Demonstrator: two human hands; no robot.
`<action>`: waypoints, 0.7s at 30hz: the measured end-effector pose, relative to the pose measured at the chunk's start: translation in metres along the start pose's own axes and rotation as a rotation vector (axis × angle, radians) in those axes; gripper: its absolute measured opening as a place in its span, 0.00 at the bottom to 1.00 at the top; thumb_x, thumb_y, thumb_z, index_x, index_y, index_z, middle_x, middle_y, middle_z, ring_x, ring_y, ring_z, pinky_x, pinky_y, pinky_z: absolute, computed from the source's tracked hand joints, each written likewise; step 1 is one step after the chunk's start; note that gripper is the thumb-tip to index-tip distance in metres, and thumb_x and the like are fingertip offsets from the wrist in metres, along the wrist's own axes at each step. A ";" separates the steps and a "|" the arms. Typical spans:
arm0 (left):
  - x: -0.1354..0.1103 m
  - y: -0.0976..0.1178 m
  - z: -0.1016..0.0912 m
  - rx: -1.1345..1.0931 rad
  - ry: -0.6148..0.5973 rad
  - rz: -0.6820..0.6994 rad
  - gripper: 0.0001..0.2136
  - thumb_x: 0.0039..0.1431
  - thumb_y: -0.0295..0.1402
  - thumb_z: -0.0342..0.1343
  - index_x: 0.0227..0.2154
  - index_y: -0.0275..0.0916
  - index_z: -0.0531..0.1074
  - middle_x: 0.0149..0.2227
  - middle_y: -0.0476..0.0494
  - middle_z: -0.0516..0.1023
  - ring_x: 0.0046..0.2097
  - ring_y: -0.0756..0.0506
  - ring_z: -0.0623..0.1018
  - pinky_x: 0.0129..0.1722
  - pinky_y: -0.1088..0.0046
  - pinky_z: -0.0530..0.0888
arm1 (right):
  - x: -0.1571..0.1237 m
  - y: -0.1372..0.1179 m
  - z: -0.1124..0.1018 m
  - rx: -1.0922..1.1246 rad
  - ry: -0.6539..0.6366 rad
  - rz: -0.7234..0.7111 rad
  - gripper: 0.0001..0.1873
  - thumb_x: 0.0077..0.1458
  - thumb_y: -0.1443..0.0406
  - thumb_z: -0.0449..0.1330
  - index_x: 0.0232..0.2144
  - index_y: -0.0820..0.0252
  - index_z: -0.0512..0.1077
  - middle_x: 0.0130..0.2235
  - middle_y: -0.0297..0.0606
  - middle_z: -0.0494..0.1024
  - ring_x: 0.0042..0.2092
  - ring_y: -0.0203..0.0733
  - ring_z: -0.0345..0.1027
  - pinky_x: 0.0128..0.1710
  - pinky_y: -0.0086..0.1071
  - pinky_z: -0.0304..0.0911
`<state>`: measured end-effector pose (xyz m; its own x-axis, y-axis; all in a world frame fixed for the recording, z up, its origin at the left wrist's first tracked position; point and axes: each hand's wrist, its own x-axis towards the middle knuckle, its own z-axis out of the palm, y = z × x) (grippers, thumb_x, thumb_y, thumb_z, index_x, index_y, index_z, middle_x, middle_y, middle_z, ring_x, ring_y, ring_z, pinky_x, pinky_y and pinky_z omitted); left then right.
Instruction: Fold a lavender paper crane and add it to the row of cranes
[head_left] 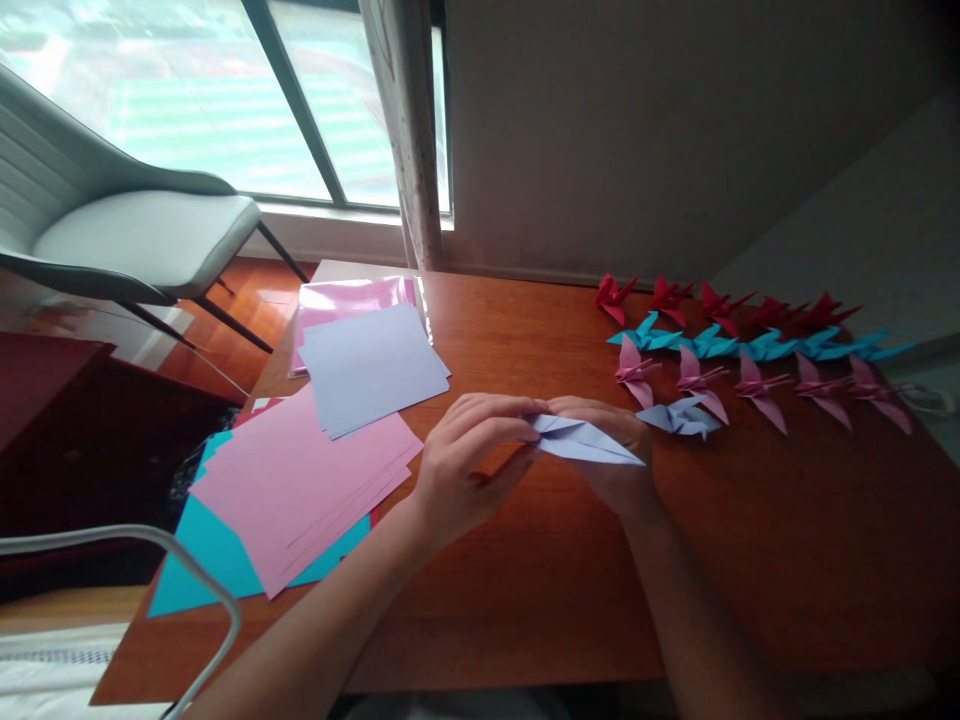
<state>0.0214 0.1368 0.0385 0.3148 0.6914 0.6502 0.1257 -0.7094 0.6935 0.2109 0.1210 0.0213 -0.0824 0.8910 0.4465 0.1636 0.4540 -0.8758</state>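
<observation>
Folded lilac paper: left hand clamps its 9-o'clock end between fingers; right hand behind, 12 o'clock, its fingers' closure unclear.

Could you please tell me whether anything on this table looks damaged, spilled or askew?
Nothing looks spilled or visibly damaged. At the left, though, the pink sheets look askew: they are fanned unevenly over the turquoise paper, corners out of line, unlike the paper cranes in neat rows at the right.

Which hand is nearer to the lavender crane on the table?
Right. The right hand is close beside the lavender crane, at its left end; the left hand is farther away to the left.
</observation>
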 end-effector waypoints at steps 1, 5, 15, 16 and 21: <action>0.000 0.000 0.000 0.002 0.002 0.001 0.08 0.59 0.23 0.63 0.39 0.41 0.75 0.46 0.38 0.83 0.46 0.43 0.82 0.47 0.62 0.78 | 0.000 0.000 0.000 -0.002 0.001 0.006 0.04 0.56 0.63 0.67 0.36 0.48 0.79 0.38 0.35 0.85 0.42 0.48 0.80 0.43 0.42 0.76; -0.002 0.000 0.000 -0.005 0.032 -0.006 0.09 0.58 0.22 0.63 0.39 0.41 0.74 0.44 0.39 0.83 0.44 0.43 0.83 0.45 0.64 0.79 | 0.001 0.001 0.000 0.027 -0.013 -0.001 0.05 0.56 0.64 0.67 0.37 0.48 0.79 0.38 0.35 0.85 0.42 0.48 0.80 0.43 0.43 0.75; -0.004 -0.002 0.002 -0.020 0.060 -0.014 0.08 0.57 0.21 0.63 0.37 0.39 0.75 0.42 0.39 0.83 0.43 0.44 0.83 0.43 0.67 0.80 | 0.002 0.000 0.001 0.045 -0.035 -0.003 0.04 0.57 0.63 0.67 0.37 0.51 0.81 0.38 0.37 0.84 0.40 0.48 0.78 0.43 0.41 0.73; -0.003 -0.002 0.001 -0.016 0.057 -0.011 0.08 0.57 0.21 0.63 0.37 0.39 0.76 0.42 0.39 0.83 0.43 0.44 0.83 0.43 0.67 0.80 | 0.002 0.000 0.000 0.043 -0.036 0.000 0.04 0.57 0.63 0.67 0.37 0.51 0.81 0.38 0.38 0.84 0.40 0.48 0.78 0.43 0.41 0.73; -0.002 -0.002 0.001 0.001 0.050 0.011 0.08 0.57 0.21 0.63 0.38 0.38 0.77 0.41 0.38 0.83 0.42 0.44 0.83 0.43 0.67 0.79 | 0.003 -0.001 0.000 0.041 -0.037 -0.009 0.03 0.57 0.64 0.67 0.36 0.52 0.81 0.37 0.38 0.83 0.39 0.47 0.78 0.43 0.41 0.73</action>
<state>0.0215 0.1363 0.0354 0.2688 0.6894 0.6727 0.1235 -0.7173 0.6857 0.2104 0.1230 0.0230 -0.1204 0.8857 0.4483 0.1223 0.4614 -0.8787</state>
